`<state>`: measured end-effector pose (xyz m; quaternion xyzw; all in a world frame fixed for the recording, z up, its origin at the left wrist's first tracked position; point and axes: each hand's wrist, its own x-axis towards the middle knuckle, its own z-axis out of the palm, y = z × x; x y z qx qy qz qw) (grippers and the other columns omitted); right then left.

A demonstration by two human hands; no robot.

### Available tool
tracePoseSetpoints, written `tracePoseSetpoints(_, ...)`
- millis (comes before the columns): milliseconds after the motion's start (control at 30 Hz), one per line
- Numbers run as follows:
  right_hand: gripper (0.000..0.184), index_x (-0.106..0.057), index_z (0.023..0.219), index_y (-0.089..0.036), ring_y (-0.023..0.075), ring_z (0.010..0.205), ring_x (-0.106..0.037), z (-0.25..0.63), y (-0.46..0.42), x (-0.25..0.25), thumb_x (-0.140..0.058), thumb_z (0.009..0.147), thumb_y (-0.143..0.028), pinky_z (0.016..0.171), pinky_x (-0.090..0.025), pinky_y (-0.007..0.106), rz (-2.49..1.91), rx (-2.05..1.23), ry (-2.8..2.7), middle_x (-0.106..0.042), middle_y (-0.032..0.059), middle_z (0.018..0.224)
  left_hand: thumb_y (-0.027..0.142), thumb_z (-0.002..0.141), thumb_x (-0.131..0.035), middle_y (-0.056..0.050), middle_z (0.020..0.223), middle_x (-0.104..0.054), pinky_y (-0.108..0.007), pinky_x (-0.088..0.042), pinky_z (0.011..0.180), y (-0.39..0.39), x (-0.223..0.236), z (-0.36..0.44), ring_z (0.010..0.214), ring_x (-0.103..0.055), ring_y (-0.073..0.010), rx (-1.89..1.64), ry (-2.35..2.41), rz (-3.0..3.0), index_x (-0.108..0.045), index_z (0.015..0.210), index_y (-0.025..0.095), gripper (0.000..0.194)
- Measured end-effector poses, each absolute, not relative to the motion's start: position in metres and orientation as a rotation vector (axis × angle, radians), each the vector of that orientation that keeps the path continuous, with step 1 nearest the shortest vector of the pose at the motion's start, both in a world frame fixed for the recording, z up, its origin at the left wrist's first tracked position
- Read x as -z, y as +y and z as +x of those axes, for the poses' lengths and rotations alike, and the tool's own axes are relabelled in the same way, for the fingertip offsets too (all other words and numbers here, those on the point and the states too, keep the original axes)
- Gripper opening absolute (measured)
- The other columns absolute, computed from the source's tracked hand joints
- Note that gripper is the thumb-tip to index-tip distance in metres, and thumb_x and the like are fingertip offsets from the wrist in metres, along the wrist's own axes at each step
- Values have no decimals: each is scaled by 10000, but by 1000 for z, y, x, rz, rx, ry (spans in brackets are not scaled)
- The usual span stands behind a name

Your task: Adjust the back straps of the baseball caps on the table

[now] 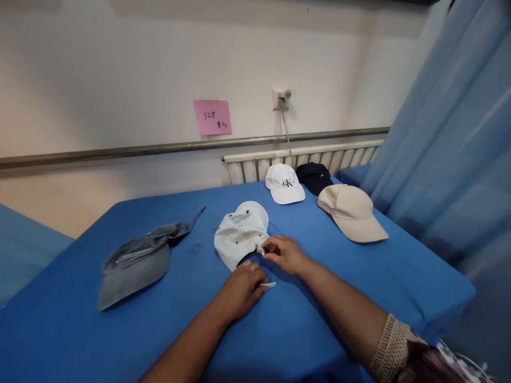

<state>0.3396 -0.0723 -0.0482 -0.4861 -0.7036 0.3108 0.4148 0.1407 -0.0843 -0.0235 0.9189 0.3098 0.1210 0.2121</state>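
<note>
A pale blue baseball cap [239, 231] lies on the blue-covered table with its brim pointing away from me. My left hand [244, 287] is closed at the cap's near edge, pinching a thin light strap whose end [270, 284] pokes out to the right. With thumb and fingers together, my right hand [283, 254] grips the other strap end [260, 249] at the cap's back right. The two strap ends are apart. Part of the cap's rear opening is hidden behind my left hand.
A grey cap [136, 271] with a trailing strap lies to the left. Toward the back right are a white cap [284, 183], a black cap [314, 177] and a beige cap [351, 210]. Behind the table [191, 319] stand a radiator [251, 170] and a rail; a blue curtain [447, 133] hangs right.
</note>
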Motion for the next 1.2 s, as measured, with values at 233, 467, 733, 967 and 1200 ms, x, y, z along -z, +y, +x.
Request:
tracePoseSetpoints(233, 176, -657, 939, -205, 108, 724, -571, 339, -73, 48, -666, 777, -137, 686, -441, 224, -1188, -777, -1792, -615, -17, 870, 361, 896, -536, -38, 844, -665, -323, -441, 778, -69, 16, 133, 831, -590, -203, -649, 1096, 2257, -650, 846, 205, 200)
tracePoseSetpoints(467, 180, -648, 945, -203, 108, 723, -569, 337, -74, 47, -668, 781, -129, 672, -436, 224, -1182, -751, -1809, -610, -15, 867, 407, 863, -573, -13, 833, -673, -279, -466, 736, -66, 22, 133, 783, -619, -180, -802, 1165, 1927, -657, 927, 188, 243)
tracePoseSetpoints(733, 205, -605, 934, -208, 112, 730, -558, 335, -77, 48, -661, 774, -93, 679, -434, 230, -1166, -672, -1867, -581, -17, 858, 416, 847, -569, -22, 823, -699, -286, -465, 730, -64, 25, 135, 776, -624, -190, -750, 1183, 1963, -694, 871, 183, 265)
tracePoseSetpoints(967, 195, -559, 941, -215, 131, 781, -542, 336, -82, 39, -638, 798, -109, 709, -419, 249, -1185, -564, -1987, -572, -2, 903, 436, 834, -572, -17, 769, -675, -275, -445, 681, -65, 23, 136, 728, -599, -181, -733, 1221, 1932, -687, 844, 174, 286)
tracePoseSetpoints(1200, 178, -549, 947, -207, 128, 770, -532, 341, -85, 32, -632, 818, -117, 687, -394, 240, -1152, -511, -2095, -564, 5, 916, 426, 812, -586, -4, 726, -636, -246, -407, 636, -66, 14, 136, 683, -548, -156, -711, 1203, 1820, -689, 794, 155, 291)
